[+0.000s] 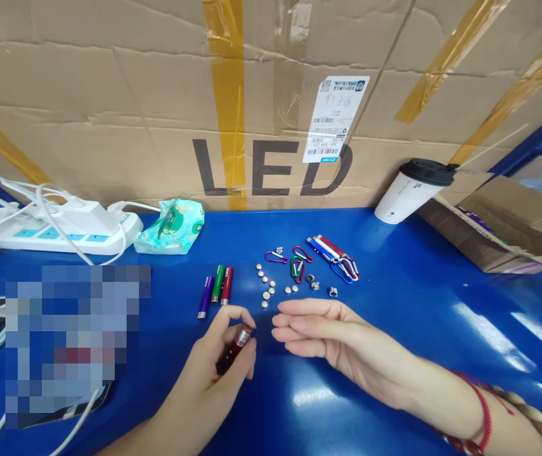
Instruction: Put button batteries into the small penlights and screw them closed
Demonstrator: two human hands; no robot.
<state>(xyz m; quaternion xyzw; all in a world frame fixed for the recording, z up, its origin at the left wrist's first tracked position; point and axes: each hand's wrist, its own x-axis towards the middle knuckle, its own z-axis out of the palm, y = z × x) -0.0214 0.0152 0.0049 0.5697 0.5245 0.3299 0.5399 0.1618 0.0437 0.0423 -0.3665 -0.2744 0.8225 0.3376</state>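
At the near middle of a glossy blue tabletop (271,411): left hand (206,373), fingers curled closed around one dark red cylindrical metal tube with a silver band (241,342). Thumb along its side, index finger crooked over toward its upper end. Tube tilted, upper end aimed at 1 o'clock. Positions below are read from this tube.

Near 3 o'clock, apart from the left hand: right hand (347,335), fingers extended and laid close together, tips aimed at 9 o'clock. At its wrist, one braided red cord bracelet (486,411) and one brown beaded bracelet (532,415).

Between 11 and 12 o'clock, just beyond the left hand, a row of three metal tubes with silver ends: purple (205,296), green (218,284), bright red (227,284).

1 o'clock: small round silver metal discs (265,296), scattered. Just beyond, carabiner clips in purple, green and red (294,269).

Between 1 and 2 o'clock: blue, pale and red slender tubes (331,247), side by side, clips attached.

2 o'clock, well apart: white cup with black lid (406,193). Toward 3 o'clock, open brown cardboard box (470,244).

11 o'clock: teal-and-white soft plastic packet (170,231).

10 o'clock: white power strip with pale blue sockets (63,239).

12 o'clock, rear: large brown cardboard panel lettered LED (156,126), bearing one white printed label (335,120).
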